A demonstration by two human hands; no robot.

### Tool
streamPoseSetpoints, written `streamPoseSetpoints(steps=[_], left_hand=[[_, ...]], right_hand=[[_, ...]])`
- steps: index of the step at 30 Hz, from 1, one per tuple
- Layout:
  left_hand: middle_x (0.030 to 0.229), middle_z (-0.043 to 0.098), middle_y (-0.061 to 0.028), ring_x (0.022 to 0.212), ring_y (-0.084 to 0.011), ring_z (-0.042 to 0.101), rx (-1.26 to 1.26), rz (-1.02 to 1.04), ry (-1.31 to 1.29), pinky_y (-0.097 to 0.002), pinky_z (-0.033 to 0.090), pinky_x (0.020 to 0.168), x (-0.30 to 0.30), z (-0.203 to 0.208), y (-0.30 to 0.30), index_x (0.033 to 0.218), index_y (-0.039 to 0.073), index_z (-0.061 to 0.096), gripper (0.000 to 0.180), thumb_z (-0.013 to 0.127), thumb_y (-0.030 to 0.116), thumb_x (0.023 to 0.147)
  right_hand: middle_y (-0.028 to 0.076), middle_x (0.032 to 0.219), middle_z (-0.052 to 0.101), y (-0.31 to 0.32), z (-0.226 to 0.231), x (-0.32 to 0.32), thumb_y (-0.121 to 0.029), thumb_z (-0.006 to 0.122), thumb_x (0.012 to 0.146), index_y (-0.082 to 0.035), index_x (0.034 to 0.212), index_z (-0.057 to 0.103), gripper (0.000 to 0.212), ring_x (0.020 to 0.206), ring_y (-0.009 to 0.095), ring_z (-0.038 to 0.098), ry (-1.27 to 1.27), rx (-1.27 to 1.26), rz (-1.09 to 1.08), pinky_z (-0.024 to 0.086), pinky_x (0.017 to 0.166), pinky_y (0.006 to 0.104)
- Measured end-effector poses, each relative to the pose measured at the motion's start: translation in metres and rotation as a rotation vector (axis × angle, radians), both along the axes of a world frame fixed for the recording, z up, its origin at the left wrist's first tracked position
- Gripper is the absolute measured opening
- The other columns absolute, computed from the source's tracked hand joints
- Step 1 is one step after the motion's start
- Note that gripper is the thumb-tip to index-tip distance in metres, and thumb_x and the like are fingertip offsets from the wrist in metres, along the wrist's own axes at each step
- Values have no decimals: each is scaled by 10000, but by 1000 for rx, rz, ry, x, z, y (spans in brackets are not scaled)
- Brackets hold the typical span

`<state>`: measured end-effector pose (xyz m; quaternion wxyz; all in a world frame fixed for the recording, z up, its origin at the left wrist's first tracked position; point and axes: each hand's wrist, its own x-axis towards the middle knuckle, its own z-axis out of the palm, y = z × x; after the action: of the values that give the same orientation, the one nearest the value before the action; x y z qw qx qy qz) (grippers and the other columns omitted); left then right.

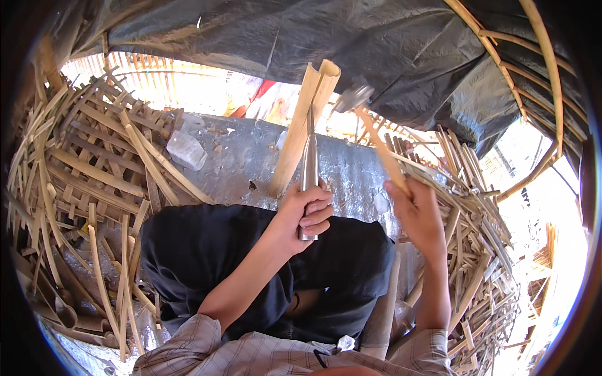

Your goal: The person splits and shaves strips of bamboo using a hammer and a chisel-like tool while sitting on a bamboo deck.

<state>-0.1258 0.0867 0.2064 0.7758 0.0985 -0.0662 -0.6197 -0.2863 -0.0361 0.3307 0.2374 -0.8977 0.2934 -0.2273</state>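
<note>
My left hand [306, 212] is wrapped round the metal handle of a long steel blade [309, 160] that tapers upward. Its pointed end sits in the split of an upright bamboo piece [292, 147]. The bamboo leans slightly to the right, its lower end close to the grey sheet in front of my knees. My right hand [419, 213] grips the wooden handle of a hammer [379, 143]. Blurred by motion, the hammer head is raised to the right of the bamboo and apart from it.
Woven bamboo strips [97, 160] are heaped at the left, and split bamboo pieces [467, 269] pile up at the right. A pale block [186, 150] lies on the grey sheet [235, 147]. Dark plastic sheeting [301, 41] hangs beyond, with a bamboo frame [545, 56] at the upper right.
</note>
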Motion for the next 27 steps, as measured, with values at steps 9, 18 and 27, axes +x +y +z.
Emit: streamPoseSetpoints(steps=[9, 18, 27], left_hand=[[596, 391, 59, 402, -25, 308, 43, -67, 4, -191, 234, 320, -2, -6, -7, 953, 90, 570, 93, 573, -3, 951], [598, 383, 59, 402, -23, 300, 24, -74, -4, -189, 233, 326, -5, -4, -10, 969, 85, 563, 86, 573, 1, 954], [624, 398, 59, 405, -24, 307, -5, -55, -17, -183, 236, 323, -1, -8, -6, 953, 89, 560, 92, 577, -1, 959]], right_hand=[[251, 635, 488, -16, -34, 15, -206, 638, 1014, 45, 829, 564, 321, 570, 403, 378, 147, -56, 108, 395, 559, 444], [83, 559, 450, -18, -28, 22, -214, 600, 1046, 17, 774, 542, 361, 529, 99, 436, -170, -224, 0, 350, 487, 352], [73, 566, 446, -3, -4, 26, -202, 599, 1045, 30, 893, 582, 278, 541, 113, 430, -175, 131, 59, 375, 516, 357]])
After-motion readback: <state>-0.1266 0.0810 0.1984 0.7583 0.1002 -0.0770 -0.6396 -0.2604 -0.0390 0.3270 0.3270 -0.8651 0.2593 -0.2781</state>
